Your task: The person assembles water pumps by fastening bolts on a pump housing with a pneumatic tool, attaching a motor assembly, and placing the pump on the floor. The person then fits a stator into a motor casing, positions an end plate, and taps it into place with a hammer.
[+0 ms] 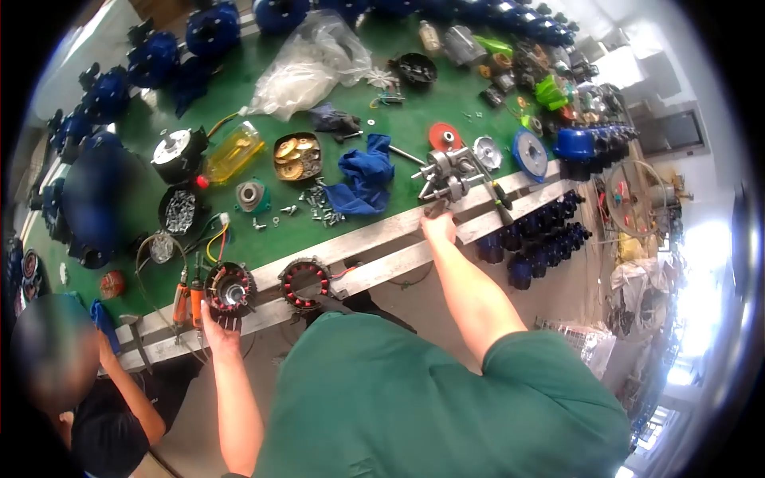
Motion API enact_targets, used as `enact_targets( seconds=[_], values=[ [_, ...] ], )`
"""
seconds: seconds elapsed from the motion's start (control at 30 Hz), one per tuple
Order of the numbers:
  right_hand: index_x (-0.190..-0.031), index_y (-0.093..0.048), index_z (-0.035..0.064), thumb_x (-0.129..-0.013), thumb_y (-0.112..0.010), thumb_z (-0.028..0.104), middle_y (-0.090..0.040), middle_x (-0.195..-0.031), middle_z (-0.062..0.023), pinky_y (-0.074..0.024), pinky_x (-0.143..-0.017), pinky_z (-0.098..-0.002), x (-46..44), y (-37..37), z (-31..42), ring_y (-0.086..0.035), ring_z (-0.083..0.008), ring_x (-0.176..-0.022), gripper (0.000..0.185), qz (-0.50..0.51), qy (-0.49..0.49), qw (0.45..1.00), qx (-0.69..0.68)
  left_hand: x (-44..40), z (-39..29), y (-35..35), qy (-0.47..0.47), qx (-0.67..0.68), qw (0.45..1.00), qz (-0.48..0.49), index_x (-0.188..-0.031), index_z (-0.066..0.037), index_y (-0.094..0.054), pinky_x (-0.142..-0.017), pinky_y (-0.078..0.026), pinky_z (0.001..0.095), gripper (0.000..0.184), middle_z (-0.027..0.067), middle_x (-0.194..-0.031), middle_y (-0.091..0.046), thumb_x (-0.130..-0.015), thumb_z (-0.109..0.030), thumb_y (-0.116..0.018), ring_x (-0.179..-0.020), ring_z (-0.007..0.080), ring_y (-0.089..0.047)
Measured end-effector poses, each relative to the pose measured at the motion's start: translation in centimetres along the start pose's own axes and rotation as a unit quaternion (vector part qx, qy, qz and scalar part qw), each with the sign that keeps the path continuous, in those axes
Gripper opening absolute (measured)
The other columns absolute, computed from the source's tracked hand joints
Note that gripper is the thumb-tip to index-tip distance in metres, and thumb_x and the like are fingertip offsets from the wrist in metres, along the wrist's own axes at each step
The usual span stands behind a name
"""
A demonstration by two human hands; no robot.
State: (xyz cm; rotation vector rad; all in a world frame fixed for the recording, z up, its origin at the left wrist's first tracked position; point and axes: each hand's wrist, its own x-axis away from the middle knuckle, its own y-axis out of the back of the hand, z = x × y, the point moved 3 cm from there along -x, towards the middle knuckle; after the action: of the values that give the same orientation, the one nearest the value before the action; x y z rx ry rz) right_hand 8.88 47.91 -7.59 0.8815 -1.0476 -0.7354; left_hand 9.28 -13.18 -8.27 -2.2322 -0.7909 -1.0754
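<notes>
My left hand (222, 331) is closed at the lower edge of a round motor stator (229, 288) with a metal centre, at the bench's front edge. Two orange-handled tools (189, 303) lie just left of it. To its right sits a second stator ring (305, 284) with red and black windings. Farther right, my right hand (439, 227) is at the front rail, beneath a metal puller-like tool (449, 171); its fingers are partly hidden and what they hold, if anything, is unclear. A screwdriver (500, 203) lies right of that tool.
The green bench (263, 235) carries a blue cloth (365, 175), a yellow oil bottle (233, 155), a tin of brass parts (297, 156), a bowl of screws (182, 210) and a plastic bag (303, 72). Blue motor housings (211, 28) line its edges. Another person (111, 414) is at the lower left.
</notes>
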Motion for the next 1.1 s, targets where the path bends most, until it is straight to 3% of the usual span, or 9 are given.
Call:
enact_targets(
  seconds=[0.07,0.13,0.2,0.37,0.57,0.67,0.77,0.93,1.1],
  values=[
    [-0.115,-0.063,-0.0008,-0.071,-0.080,0.047,-0.071,-0.113,-0.0234,-0.0519,-0.097,-0.0457,-1.7,-2.5,-2.8,-0.067,-0.0386,-0.110,0.067,0.050,0.022,0.999,-0.008,-0.6,0.1,0.4,0.017,0.002,1.000,-0.026,-0.134,-0.019,-0.055,-0.111,-0.032,0.0509,0.080,0.0074,-0.141,-0.046,-0.074,-0.066,-0.077,-0.129,0.0272,-0.044],
    [-0.087,-0.071,-0.0019,-0.072,-0.081,0.039,-0.071,-0.072,-0.0140,-0.0540,-0.068,-0.0411,0.3,-1.3,-2.8,-0.069,-0.0261,-0.066,0.045,0.035,0.095,0.995,-0.009,-0.9,0.3,0.6,0.019,-0.014,1.000,0.008,-0.138,-0.020,-0.052,-0.111,-0.031,0.0516,0.076,0.0076,-0.144,-0.046,-0.080,-0.065,-0.071,-0.133,0.0277,-0.041],
    [-0.096,-0.074,0.0011,-0.080,-0.079,0.029,-0.068,-0.075,-0.0073,-0.0480,-0.054,-0.0341,-0.4,-2.5,-4.5,-0.061,-0.0162,-0.062,0.032,0.091,0.114,0.983,-0.111,-1.0,0.5,0.2,-0.014,0.002,1.000,0.014,-0.137,-0.021,-0.053,-0.106,-0.035,0.0505,0.072,0.0067,-0.142,-0.049,-0.081,-0.061,-0.072,-0.129,0.0273,-0.044],
    [-0.124,-0.065,0.0068,-0.089,-0.071,0.021,-0.069,-0.096,-0.0045,-0.0469,-0.046,-0.0269,4.2,0.8,-4.2,-0.068,-0.0192,-0.064,0.038,0.310,0.062,0.874,-0.369,0.9,-0.2,-0.8,0.054,0.016,0.994,-0.098,-0.123,-0.009,-0.056,-0.104,-0.037,0.0499,0.067,0.0082,-0.124,-0.056,-0.082,-0.060,-0.071,-0.119,0.0261,-0.050],
    [-0.136,-0.049,0.0082,-0.101,-0.050,0.030,-0.066,-0.106,-0.0099,-0.0583,-0.091,-0.0465,16.6,8.9,3.1,-0.065,-0.0261,-0.102,0.041,0.488,0.146,0.649,-0.564,1.9,-1.1,-1.4,-0.015,0.007,0.999,-0.050,-0.101,-0.009,-0.060,-0.086,-0.047,0.0478,0.032,0.0053,-0.098,-0.063,-0.085,-0.035,-0.069,-0.092,0.0215,-0.063],
    [-0.129,-0.050,0.0045,-0.096,-0.058,0.022,-0.060,-0.084,-0.0087,-0.0555,-0.068,-0.0368,18.0,8.1,7.9,-0.062,-0.0210,-0.074,0.039,0.403,0.218,0.732,-0.504,1.8,-1.2,-1.7,-0.074,-0.028,0.997,-0.018,-0.101,-0.008,-0.059,-0.081,-0.050,0.0470,0.031,0.0068,-0.097,-0.065,-0.085,-0.033,-0.069,-0.089,0.0205,-0.064],
    [-0.126,-0.049,0.0012,-0.089,-0.062,0.011,-0.054,-0.066,-0.0065,-0.0494,-0.053,-0.0310,23.3,6.3,13.3,-0.055,-0.0173,-0.055,0.040,0.394,0.251,0.739,-0.486,-1.0,-0.5,-1.1,-0.085,-0.020,0.996,0.030,-0.113,-0.003,-0.047,-0.072,-0.055,0.0398,0.045,0.0110,-0.099,-0.065,-0.083,-0.025,-0.073,-0.080,0.0208,-0.066],
    [-0.121,-0.057,0.0010,-0.088,-0.070,0.022,-0.060,-0.078,-0.0043,-0.0519,-0.058,-0.0290,31.5,1.2,17.8,-0.057,-0.0134,-0.062,0.041,0.420,0.357,0.764,-0.334,-1.8,0.1,-1.6,-0.071,0.025,0.996,0.038,-0.119,-0.004,-0.041,-0.073,-0.058,0.0406,0.048,0.0116,-0.105,-0.060,-0.086,-0.022,-0.072,-0.086,0.0212,-0.064],
    [-0.119,-0.056,0.0016,-0.086,-0.075,0.031,-0.069,-0.087,-0.0209,-0.0551,-0.072,-0.0405,36.3,-3.9,20.1,-0.070,-0.0314,-0.079,0.048,0.341,0.549,0.749,-0.150,-0.5,-1.1,-2.7,-0.055,0.042,0.995,0.076,-0.118,-0.006,-0.042,-0.073,-0.057,0.0415,0.044,0.0113,-0.108,-0.061,-0.088,-0.027,-0.067,-0.086,0.0230,-0.066]
  ],
)
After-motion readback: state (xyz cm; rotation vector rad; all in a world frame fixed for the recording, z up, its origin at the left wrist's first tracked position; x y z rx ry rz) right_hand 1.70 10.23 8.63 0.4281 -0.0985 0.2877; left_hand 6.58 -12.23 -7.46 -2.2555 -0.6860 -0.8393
